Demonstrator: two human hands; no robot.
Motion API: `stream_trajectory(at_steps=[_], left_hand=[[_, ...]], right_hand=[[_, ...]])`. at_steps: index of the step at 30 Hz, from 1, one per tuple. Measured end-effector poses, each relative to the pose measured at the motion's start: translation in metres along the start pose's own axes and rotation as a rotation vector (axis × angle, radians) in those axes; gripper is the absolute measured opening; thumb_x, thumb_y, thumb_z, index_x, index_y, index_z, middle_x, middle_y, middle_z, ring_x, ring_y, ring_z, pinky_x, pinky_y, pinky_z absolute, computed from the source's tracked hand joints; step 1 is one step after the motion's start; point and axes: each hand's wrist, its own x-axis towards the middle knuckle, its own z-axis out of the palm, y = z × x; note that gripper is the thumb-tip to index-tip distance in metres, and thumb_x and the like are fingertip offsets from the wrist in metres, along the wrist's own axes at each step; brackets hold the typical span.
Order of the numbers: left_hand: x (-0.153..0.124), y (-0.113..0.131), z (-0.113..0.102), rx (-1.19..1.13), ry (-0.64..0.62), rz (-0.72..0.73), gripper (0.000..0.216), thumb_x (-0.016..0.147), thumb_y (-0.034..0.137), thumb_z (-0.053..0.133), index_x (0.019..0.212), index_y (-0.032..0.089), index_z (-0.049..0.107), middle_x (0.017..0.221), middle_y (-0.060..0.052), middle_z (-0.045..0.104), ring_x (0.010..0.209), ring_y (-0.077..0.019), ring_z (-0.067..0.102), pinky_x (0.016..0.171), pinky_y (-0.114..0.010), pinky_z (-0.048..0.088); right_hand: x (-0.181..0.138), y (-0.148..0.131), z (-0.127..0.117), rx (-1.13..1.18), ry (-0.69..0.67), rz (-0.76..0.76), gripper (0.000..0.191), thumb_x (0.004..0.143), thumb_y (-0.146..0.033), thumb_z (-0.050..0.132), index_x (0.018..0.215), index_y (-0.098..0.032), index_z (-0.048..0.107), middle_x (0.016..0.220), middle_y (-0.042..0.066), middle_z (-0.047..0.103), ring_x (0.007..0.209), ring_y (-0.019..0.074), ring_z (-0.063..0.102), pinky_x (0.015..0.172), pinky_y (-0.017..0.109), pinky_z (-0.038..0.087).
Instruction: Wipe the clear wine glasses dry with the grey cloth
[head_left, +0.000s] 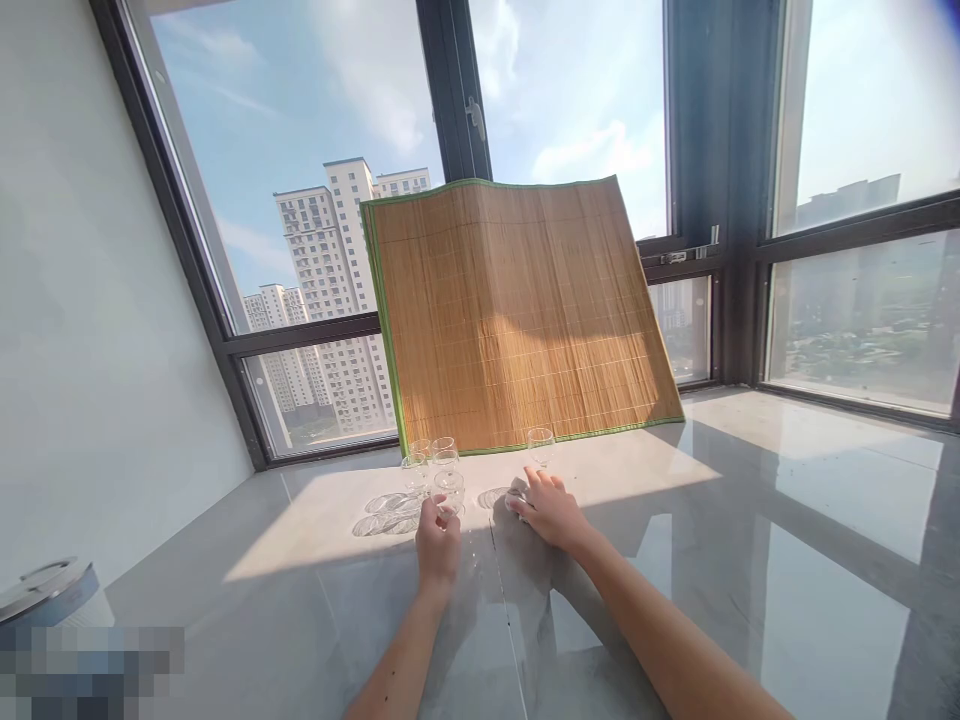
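Note:
Several small clear glasses stand together on the glossy stone sill, one of them the front glass (449,482). My left hand (437,545) is at that front glass, its fingers curled closed against the lower near side. Its fingertips partly cover the glass. Further right, my right hand (553,515) is closed on a crumpled white wipe (517,490), pressed down near the sill. Whether that wipe is paper or cloth I cannot tell. Just beyond the right fingers stands a single clear glass (541,444), apart from the group.
A folded bamboo mat (525,310) with green edging leans against the window behind the glasses. Sunlight and glass shadows fall across the pale sill (300,600). At the lower left is a lidded container (56,595), beside the white wall (135,300).

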Motion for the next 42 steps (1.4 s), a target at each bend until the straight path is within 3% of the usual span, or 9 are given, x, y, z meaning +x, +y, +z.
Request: stream_trajectory(at_steps=[5,8,12,17,21,33,36,39,42], left_hand=[[-0.001,0.002,0.001,0.014,-0.009,0.015,0.031,0.08,0.032,0.048,0.108,0.023,0.055,0.073,0.002,0.056,0.067,-0.0159,0.055,0.064,-0.026,0.045],[-0.001,0.002,0.001,0.009,-0.016,0.008,0.032,0.079,0.032,0.048,0.109,0.022,0.055,0.073,0.002,0.056,0.068,-0.0161,0.055,0.063,-0.026,0.045],[-0.003,0.004,0.0,-0.012,-0.031,-0.012,0.032,0.08,0.033,0.048,0.109,0.022,0.055,0.072,0.001,0.056,0.066,-0.0164,0.055,0.062,-0.026,0.045],[-0.005,0.008,-0.002,-0.026,-0.04,-0.026,0.031,0.079,0.031,0.049,0.108,0.022,0.055,0.078,0.0,0.058,0.071,-0.0168,0.056,0.064,-0.027,0.045],[-0.005,0.009,-0.002,-0.024,-0.046,-0.035,0.032,0.078,0.031,0.049,0.108,0.023,0.055,0.075,0.0,0.057,0.069,-0.0168,0.055,0.064,-0.027,0.044],[-0.005,0.006,0.001,-0.011,-0.047,-0.013,0.033,0.076,0.027,0.049,0.109,0.022,0.055,0.073,0.002,0.057,0.063,-0.0148,0.054,0.061,-0.025,0.043],[-0.003,0.003,0.001,0.015,-0.049,-0.006,0.034,0.077,0.027,0.048,0.111,0.022,0.054,0.075,0.001,0.059,0.065,-0.0149,0.056,0.061,-0.024,0.043],[0.001,-0.005,0.004,0.083,-0.09,-0.015,0.035,0.079,0.026,0.047,0.114,0.022,0.054,0.072,0.002,0.06,0.063,-0.0147,0.057,0.061,-0.024,0.043],[0.004,-0.014,0.009,0.17,-0.189,0.02,0.032,0.083,0.026,0.045,0.112,0.021,0.057,0.072,0.001,0.064,0.063,-0.0148,0.059,0.063,-0.024,0.042]], right_hand=[[-0.002,0.0,0.001,0.04,-0.026,-0.132,0.077,0.081,-0.04,0.062,0.149,-0.022,0.031,0.146,0.014,0.045,0.135,0.0321,0.033,0.099,0.04,0.036],[0.0,0.005,0.006,0.087,-0.067,-0.137,0.07,0.085,-0.028,0.055,0.149,-0.018,0.031,0.13,0.015,0.057,0.127,0.0277,0.045,0.096,0.035,0.038],[0.002,0.008,0.009,0.099,-0.047,-0.071,0.064,0.088,-0.023,0.047,0.15,-0.015,0.03,0.125,0.017,0.059,0.12,0.0254,0.052,0.093,0.032,0.038],[0.003,0.008,0.009,0.009,-0.013,-0.028,0.062,0.089,-0.022,0.048,0.149,-0.018,0.033,0.125,0.017,0.057,0.128,0.0265,0.044,0.093,0.032,0.036],[0.002,0.008,0.009,-0.019,0.008,0.008,0.061,0.091,-0.026,0.048,0.149,-0.018,0.033,0.116,0.017,0.062,0.122,0.028,0.047,0.088,0.032,0.037],[0.004,0.012,0.008,-0.048,0.014,0.081,0.058,0.092,-0.024,0.046,0.148,-0.016,0.031,0.132,0.017,0.057,0.127,0.0275,0.047,0.094,0.034,0.037],[0.004,0.01,0.008,-0.055,0.036,0.08,0.058,0.091,-0.022,0.049,0.146,-0.016,0.034,0.125,0.018,0.06,0.123,0.0285,0.05,0.093,0.035,0.038],[0.004,0.008,0.008,-0.027,0.031,0.063,0.059,0.089,-0.016,0.048,0.146,-0.014,0.035,0.114,0.019,0.064,0.112,0.029,0.056,0.085,0.034,0.04],[0.005,0.008,0.011,0.058,0.027,0.006,0.064,0.084,-0.006,0.045,0.147,-0.013,0.034,0.116,0.019,0.063,0.11,0.0279,0.056,0.082,0.032,0.04]])
